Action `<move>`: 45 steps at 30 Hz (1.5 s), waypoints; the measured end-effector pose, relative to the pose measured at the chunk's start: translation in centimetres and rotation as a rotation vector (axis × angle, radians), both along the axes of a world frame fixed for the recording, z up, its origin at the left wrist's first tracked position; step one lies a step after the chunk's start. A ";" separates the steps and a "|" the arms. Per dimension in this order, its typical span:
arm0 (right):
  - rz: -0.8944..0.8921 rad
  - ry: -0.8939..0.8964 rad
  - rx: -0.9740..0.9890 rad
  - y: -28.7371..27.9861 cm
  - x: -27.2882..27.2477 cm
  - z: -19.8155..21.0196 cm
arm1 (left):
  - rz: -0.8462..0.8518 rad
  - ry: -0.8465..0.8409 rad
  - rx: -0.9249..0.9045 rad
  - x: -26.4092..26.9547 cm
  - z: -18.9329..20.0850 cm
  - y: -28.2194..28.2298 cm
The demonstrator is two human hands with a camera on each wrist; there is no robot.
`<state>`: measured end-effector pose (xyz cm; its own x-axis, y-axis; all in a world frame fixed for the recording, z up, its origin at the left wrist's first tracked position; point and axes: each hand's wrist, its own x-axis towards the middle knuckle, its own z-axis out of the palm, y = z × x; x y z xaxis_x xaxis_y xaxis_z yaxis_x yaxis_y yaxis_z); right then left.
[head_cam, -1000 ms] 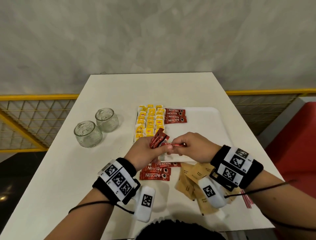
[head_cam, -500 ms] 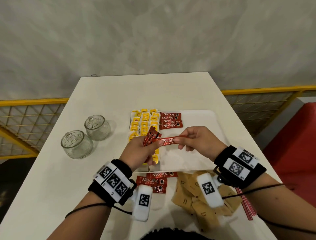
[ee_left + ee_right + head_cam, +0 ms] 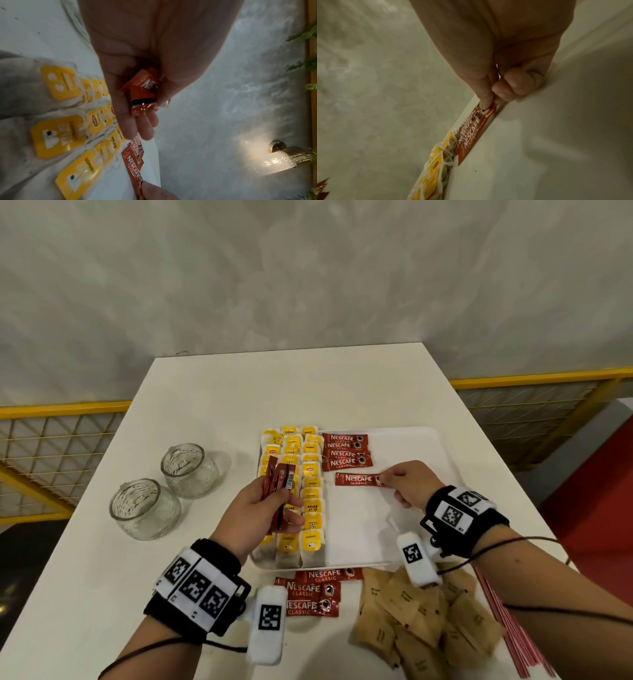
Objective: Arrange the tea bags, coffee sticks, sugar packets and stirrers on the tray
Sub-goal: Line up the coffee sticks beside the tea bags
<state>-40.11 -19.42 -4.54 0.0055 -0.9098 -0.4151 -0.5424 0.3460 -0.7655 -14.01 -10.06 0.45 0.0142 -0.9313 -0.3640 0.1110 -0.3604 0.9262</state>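
Observation:
A white tray (image 3: 411,446) holds rows of yellow tea bags (image 3: 310,474) on its left side and several red coffee sticks (image 3: 346,450) stacked beside them. My right hand (image 3: 407,484) pinches one red coffee stick (image 3: 358,479) by its right end, low over the tray just below that stack; the right wrist view shows the same coffee stick (image 3: 474,135) between thumb and finger. My left hand (image 3: 260,508) grips a bunch of coffee sticks (image 3: 279,484) upright above the tea bags, the bunch (image 3: 142,92) seen end-on in the left wrist view.
Two empty glass jars (image 3: 164,487) stand left of the tray. More coffee sticks (image 3: 311,594), a pile of brown sugar packets (image 3: 418,618) and red stirrers (image 3: 507,625) lie on the table (image 3: 205,405) in front of the tray. A yellow railing runs behind the table.
My right hand has drawn one coffee stick away from the left hand's bunch and carried it forward and right, down to the tray below the stack. The left hand stays over the tea bags.

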 end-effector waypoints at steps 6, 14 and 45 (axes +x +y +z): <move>-0.058 0.011 -0.022 -2.2 1.1 -0.9 | -0.001 0.005 0.009 0.1 -0.3 -0.3; -0.066 0.000 -0.012 -3.4 1.4 -1.3 | -0.041 -0.098 -0.010 0.4 -1.1 -0.4; 0.110 -0.567 -0.229 6.4 4.6 7.4 | -0.167 -0.278 -0.151 -3.4 0.9 1.4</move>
